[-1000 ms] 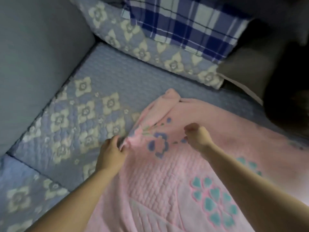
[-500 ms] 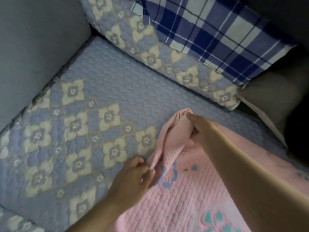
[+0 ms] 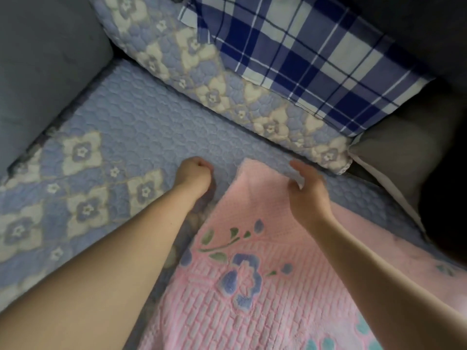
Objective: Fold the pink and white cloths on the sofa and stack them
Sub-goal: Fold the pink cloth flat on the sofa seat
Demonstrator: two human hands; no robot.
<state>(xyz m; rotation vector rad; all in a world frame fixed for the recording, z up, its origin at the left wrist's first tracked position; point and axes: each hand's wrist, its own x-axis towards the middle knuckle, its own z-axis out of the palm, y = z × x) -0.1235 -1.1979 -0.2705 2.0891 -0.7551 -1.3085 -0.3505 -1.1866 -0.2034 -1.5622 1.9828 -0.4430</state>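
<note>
The pink cloth point(image 3: 255, 294), quilted with a blue flower and green leaves, lies spread flat on the sofa seat point(image 3: 151, 127), its far corner pointing at the backrest. My left hand point(image 3: 195, 175) is curled into a fist on the seat cover just left of that corner, apart from the cloth and holding nothing. My right hand point(image 3: 308, 190) is over the cloth's far right edge with fingers loosely extended and thumb apart, gripping nothing that I can see. No white cloth shows in this view.
A quilted blue floral cushion point(image 3: 227, 84) and a blue-and-white plaid pillow point(image 3: 316, 46) lean against the backrest. A grey armrest point(image 3: 43, 59) stands at the left. At the right, a grey cushion point(image 3: 394, 150) borders a dark area.
The bunched-up corner of the pink cloth now lies flat toward the backrest. Both hands have let go of it, and the left hand has moved forward onto the seat cover.
</note>
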